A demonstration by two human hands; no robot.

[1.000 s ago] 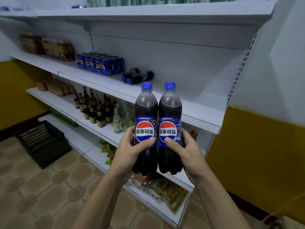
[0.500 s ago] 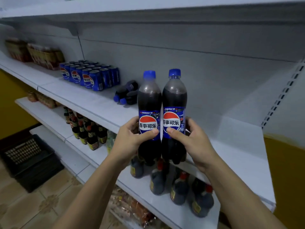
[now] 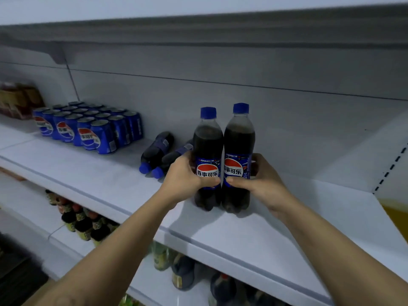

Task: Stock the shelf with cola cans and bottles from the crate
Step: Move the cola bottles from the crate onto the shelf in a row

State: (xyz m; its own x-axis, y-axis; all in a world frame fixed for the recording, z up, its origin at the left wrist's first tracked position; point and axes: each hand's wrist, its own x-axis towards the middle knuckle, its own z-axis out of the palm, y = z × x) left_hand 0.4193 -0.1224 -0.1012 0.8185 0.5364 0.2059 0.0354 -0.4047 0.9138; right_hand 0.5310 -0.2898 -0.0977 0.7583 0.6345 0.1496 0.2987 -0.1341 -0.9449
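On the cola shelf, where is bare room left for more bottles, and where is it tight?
Bare shelf lies right of the right hand and right bottle, up to the side wall, and in front of the cans and lying bottles. Tight spot: the left hand, its left bottle close beside the lying ones.

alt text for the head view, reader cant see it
Left hand and right hand each grip an upright blue-capped plastic cola bottle, left bottle beside right bottle, bases at a white metal shelf. Further left, two lying cola bottles and a block of blue cola cans.
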